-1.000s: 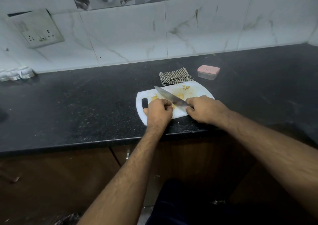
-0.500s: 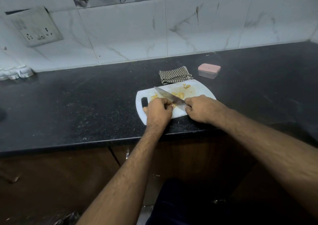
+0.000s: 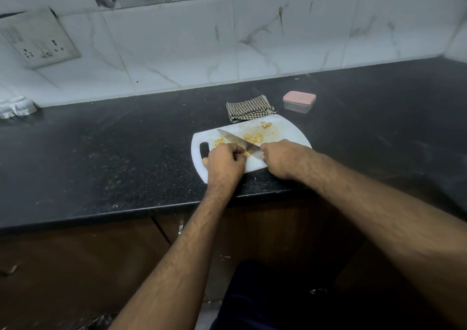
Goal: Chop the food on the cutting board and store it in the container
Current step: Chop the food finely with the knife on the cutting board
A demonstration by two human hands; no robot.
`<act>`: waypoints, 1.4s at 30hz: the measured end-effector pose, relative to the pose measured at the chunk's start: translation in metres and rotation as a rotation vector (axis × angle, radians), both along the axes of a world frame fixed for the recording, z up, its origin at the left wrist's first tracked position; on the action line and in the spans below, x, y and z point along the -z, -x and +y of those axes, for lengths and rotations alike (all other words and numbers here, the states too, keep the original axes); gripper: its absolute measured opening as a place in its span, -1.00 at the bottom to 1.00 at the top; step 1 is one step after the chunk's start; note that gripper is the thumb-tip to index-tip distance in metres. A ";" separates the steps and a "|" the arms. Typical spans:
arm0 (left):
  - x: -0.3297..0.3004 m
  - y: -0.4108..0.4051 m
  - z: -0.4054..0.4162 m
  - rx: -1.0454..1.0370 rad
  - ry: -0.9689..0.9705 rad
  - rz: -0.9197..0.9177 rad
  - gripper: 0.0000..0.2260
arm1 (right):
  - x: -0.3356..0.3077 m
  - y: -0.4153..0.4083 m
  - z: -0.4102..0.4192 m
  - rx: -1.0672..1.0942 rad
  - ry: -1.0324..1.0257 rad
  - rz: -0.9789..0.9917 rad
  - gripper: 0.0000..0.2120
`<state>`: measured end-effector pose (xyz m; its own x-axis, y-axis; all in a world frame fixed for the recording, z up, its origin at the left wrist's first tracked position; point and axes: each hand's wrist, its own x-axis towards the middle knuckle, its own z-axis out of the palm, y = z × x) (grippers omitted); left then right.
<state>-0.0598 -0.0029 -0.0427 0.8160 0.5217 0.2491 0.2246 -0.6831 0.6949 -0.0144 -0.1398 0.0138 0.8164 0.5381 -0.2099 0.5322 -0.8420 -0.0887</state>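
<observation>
The white plastic cutting board (image 3: 285,130) with a slot handle at its left end lies on the black speckled stone tabletop (image 3: 106,152), close to the near edge, its long axis running left to right and tilted a little away at the right. Behind it, touching its far edge, lies a folded checked cloth (image 3: 249,108); just right of that stands a small clear container with a pink lid (image 3: 299,100), apart from the board. The right hand (image 3: 283,159) is clenched round the handle of a steel kitchen knife (image 3: 237,140), whose blade runs diagonally across the board, tip pointing to the far left. The left hand (image 3: 225,161) has its fingers curled at the near side of the blade, holding down a piece of pale yellow food (image 3: 248,154). More yellow slices (image 3: 253,137) lie beyond the blade, with a few bits (image 3: 265,125) near the far edge.
</observation>
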 end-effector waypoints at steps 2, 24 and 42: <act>-0.001 0.001 0.000 -0.006 0.012 0.000 -0.91 | 0.001 0.002 0.001 -0.003 0.004 -0.012 -0.71; 0.001 -0.001 0.003 -0.022 0.015 -0.013 -0.91 | 0.005 -0.004 -0.009 -0.015 -0.088 0.017 -0.89; -0.002 0.002 0.000 -0.041 0.042 0.004 -0.94 | -0.005 0.007 0.000 -0.024 0.012 -0.015 -0.70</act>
<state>-0.0620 -0.0026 -0.0411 0.7949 0.5642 0.2231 0.2545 -0.6440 0.7215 -0.0217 -0.1397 0.0191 0.8065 0.5548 -0.2045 0.5531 -0.8301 -0.0707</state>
